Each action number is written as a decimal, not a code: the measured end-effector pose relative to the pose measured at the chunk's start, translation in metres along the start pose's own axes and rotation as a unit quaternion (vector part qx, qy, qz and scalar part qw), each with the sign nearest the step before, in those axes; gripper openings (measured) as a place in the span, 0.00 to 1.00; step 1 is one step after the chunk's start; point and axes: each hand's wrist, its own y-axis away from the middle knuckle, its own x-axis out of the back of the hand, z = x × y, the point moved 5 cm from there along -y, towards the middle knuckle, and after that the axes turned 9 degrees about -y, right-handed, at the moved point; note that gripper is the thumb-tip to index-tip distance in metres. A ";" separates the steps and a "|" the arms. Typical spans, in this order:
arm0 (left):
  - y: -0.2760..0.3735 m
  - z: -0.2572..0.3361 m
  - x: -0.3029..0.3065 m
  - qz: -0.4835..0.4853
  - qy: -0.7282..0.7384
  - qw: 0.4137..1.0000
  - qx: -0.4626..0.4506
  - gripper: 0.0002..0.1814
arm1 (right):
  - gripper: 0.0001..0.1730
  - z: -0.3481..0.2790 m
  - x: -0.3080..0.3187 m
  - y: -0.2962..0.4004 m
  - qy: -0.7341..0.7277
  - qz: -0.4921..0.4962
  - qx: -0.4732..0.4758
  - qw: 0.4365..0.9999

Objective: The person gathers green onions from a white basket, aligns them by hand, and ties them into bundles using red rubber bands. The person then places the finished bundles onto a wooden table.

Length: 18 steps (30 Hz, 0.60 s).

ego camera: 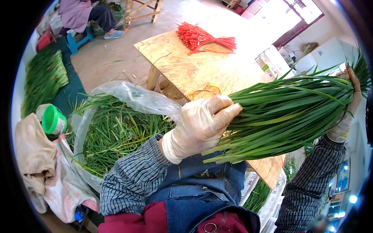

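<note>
A thick bundle of long green leaves, apparently garlic chives, is held up over my lap and the near edge of the wooden table. My right hand, in a pale thin glove, wraps around its far right part, with leaf tips sticking out beyond. At the bundle's left end, my gloved left hand has its thumb and fingertips pinched together on the edge of the leaves. What exactly lies between those fingertips is hidden. Pale cut ends hang below that hand.
Red ties lie bunched on the table, near a yellow strip. Loose leaves fill a clear plastic bag at my left. Beyond are a green bucket, piled chives and a seated person. A white crate stands right.
</note>
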 end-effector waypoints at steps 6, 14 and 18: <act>-0.002 0.004 -0.011 -0.036 -0.041 0.997 -0.051 0.17 | 0.11 0.004 0.009 0.000 0.039 0.088 0.028 0.995; -0.038 0.010 -0.004 -0.067 0.004 0.997 -0.035 0.10 | 0.11 0.029 -0.001 0.010 0.084 0.090 0.038 0.992; -0.087 0.026 0.025 0.039 0.198 0.979 0.006 0.06 | 0.10 0.019 -0.014 0.019 0.063 0.032 -0.007 0.997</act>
